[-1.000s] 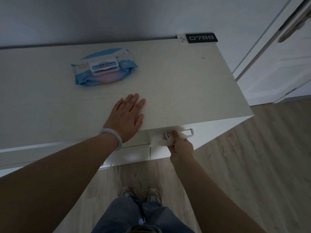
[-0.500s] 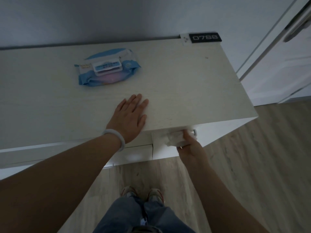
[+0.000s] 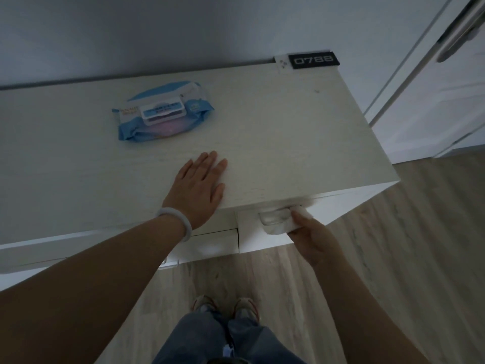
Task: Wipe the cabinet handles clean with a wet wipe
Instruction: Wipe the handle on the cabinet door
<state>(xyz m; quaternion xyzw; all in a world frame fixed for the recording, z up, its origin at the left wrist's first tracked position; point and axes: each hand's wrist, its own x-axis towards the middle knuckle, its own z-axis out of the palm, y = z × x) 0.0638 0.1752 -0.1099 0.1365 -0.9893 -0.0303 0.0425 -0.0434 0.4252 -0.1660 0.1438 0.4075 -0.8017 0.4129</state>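
Sliding rightward along the cabinet handle (image 3: 274,218) over the past second, your right hand (image 3: 312,239) pinches the wet wipe (image 3: 282,227) against its right end; your left hand (image 3: 198,186), fingers flat together, braces the cabinet top (image 3: 288,143) above-left; this handle looks nearly done.

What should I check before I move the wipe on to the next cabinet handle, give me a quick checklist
1. Wet wipe held in the right hand: ok.
2. Wipe in contact with the handle: ok.
3. Whole handle already wiped: cannot tell, its right end is hidden.
4. Left hand flat on the cabinet top, steadying: ok.
5. Next handle in view: not ok, mostly hidden behind the left forearm.
6. Wipes pack within reach for a fresh wipe: ok, probably.
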